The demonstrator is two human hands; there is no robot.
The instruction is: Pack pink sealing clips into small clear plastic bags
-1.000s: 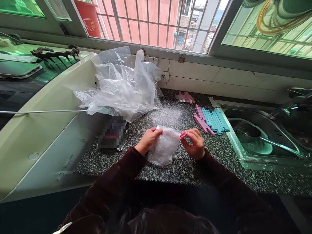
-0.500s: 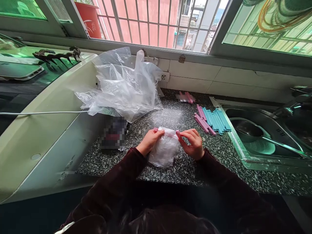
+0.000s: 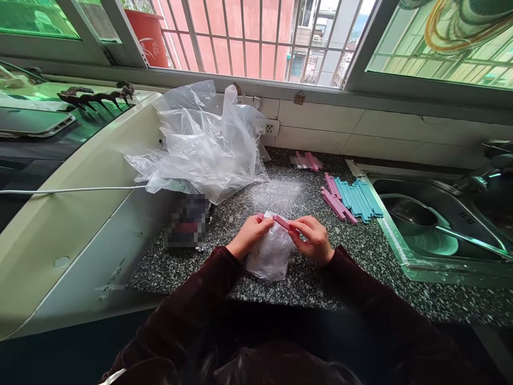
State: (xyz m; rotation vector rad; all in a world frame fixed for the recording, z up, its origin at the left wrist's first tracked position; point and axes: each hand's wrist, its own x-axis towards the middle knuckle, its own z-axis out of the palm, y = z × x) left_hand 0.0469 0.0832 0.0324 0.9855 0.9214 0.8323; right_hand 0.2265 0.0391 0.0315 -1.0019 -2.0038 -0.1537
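A small clear plastic bag hangs low over the speckled counter, its top edge between my two hands. My left hand pinches the bag's top left corner, where the end of a pink sealing clip shows. The fingers of my right hand are closed on the pink bag clip, which lies slanted along the bag's top edge. Off to the right, several pink clips and blue clips lie side by side. Farther back, more pink clips rest on a bit of clear plastic.
Large crumpled clear plastic bags fill the back left, before a wall socket. A blurred-out dark item sits left of my hands. At right, the sink holds a pan. A pale appliance bounds the left side.
The pink clip has come across the bag's top edge, and my right hand has shifted slightly left toward my left hand. The view has tilted a little.
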